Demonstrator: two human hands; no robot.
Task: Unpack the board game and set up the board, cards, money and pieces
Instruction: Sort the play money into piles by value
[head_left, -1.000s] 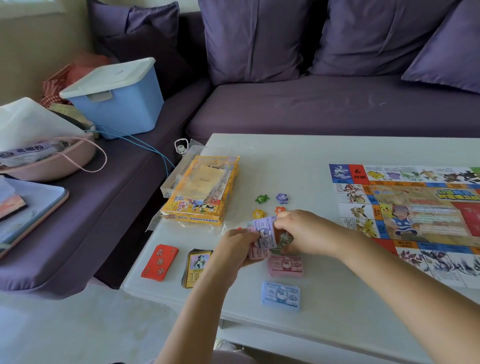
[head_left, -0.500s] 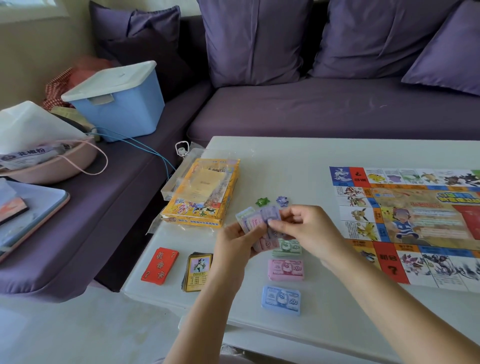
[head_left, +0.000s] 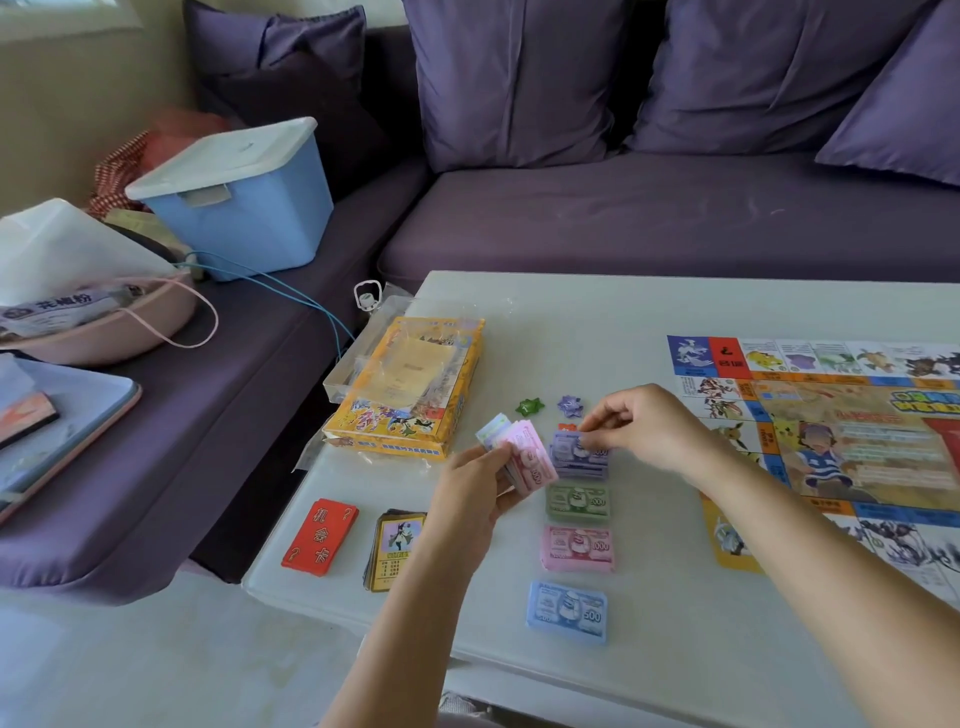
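Left hand (head_left: 470, 488), slanted notes (head_left: 525, 460), right hand (head_left: 636, 431), purple stack (head_left: 571, 461)

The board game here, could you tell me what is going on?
A person is sorting play money. The left hand holds a bundle of notes; the right hand pinches a purple note on the purple pile. The green pile, pink pile and blue pile lie nearer, and the board lies open.

Single head-worn wide-angle view, above the white table's (head_left: 571, 322) near edge, facing forward and down toward the purple sofa (head_left: 649, 218), left hand (head_left: 470, 493) and right hand (head_left: 644, 431) close under the lens, game board (head_left: 857, 441) cut by right edge.
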